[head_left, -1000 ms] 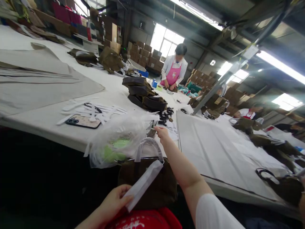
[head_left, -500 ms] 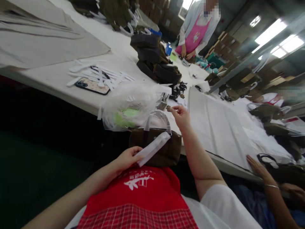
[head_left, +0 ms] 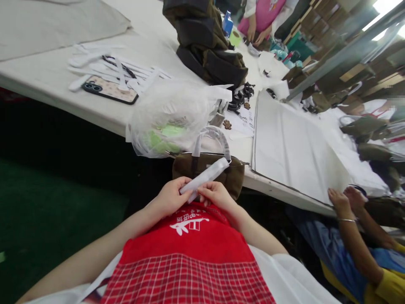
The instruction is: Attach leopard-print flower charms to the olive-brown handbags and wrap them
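Observation:
My left hand [head_left: 173,193] is closed on the lower end of a white wrapped strip [head_left: 207,174]. The fingers of my right hand [head_left: 215,195] pinch the same end from the other side. The strip slants up to the base of the handle on a brown bag [head_left: 234,180], which rests between me and the table edge. White wrapping covers the bag's arched handle [head_left: 215,131]. A small brown flower-shaped piece [head_left: 227,124] lies on the table behind the bag.
Left of the bag handle sits a clear plastic bag [head_left: 171,112], with a phone [head_left: 110,89] and white strips beyond. Dark bags [head_left: 211,42] are stacked behind. At right, another person's hands [head_left: 343,200] touch a grey sheet [head_left: 291,147]; a person in pink stands across the table.
My right hand has let go of the flower-shaped piece, leaving it on the table, and has come down to the strip beside my left hand. The view has tilted lower.

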